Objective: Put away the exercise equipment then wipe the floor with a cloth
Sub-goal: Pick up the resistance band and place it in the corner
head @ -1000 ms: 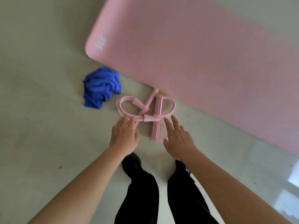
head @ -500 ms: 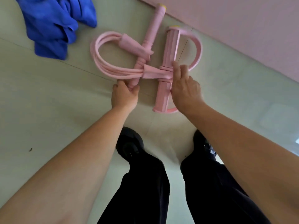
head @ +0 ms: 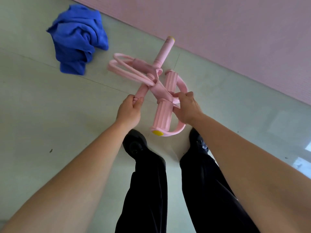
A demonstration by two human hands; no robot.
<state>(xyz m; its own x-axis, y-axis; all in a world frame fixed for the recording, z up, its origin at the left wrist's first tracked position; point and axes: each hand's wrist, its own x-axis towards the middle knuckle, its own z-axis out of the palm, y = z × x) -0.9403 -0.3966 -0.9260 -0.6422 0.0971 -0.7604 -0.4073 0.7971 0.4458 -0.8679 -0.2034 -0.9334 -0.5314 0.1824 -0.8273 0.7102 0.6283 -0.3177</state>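
Pink pedal puller (head: 164, 105) sat low at the floor (head: 42, 106) beside the mat (head: 218, 31), left grip (head: 129, 110) closed round its handle and right grip (head: 186, 108) pinching its strap, probably to carry it away.

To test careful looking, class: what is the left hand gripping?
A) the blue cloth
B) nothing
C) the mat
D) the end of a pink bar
D: the left hand curls round the near end of the bar; the cloth lies apart.
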